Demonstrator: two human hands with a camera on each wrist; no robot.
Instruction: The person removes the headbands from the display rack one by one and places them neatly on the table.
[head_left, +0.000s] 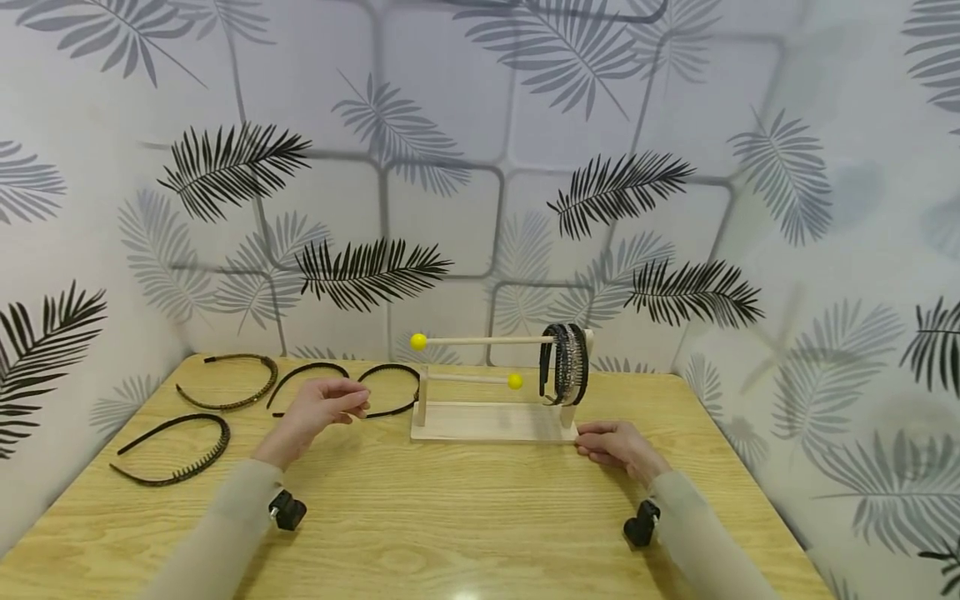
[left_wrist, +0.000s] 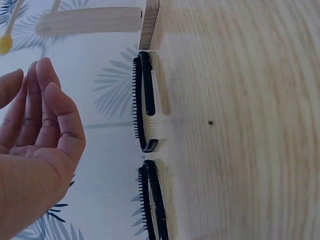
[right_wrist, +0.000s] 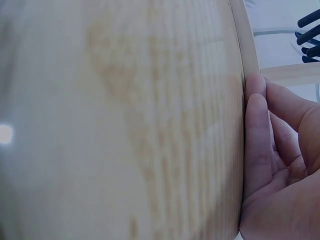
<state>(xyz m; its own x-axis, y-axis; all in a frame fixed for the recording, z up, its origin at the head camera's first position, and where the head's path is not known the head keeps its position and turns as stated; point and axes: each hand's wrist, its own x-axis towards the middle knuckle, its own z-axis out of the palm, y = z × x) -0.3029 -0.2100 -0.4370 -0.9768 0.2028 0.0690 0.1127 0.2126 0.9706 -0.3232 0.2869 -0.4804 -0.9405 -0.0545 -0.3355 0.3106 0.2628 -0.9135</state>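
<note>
A pale wooden two-bar stand (head_left: 487,423) rests on the table, each bar tipped with a yellow ball (head_left: 418,342). Several dark headbands (head_left: 572,365) hang together at the right end of its upper bar. My right hand (head_left: 618,446) is at the base's right front corner, thumb and fingertips pinching its edge (right_wrist: 244,47). Left of the stand, my left hand (head_left: 322,412) is raised with fingers loosely bent and nothing in them. Behind that hand lie two black headbands, one (head_left: 388,367) beside the stand and another (head_left: 307,365) partly hidden by the hand.
Farther left on the wooden table (head_left: 450,517) lie a brownish headband (head_left: 251,400) toward the back and a toothed dark headband (head_left: 217,450) nearer the front. A leaf-patterned covering (head_left: 442,217) rises behind the table and along both sides.
</note>
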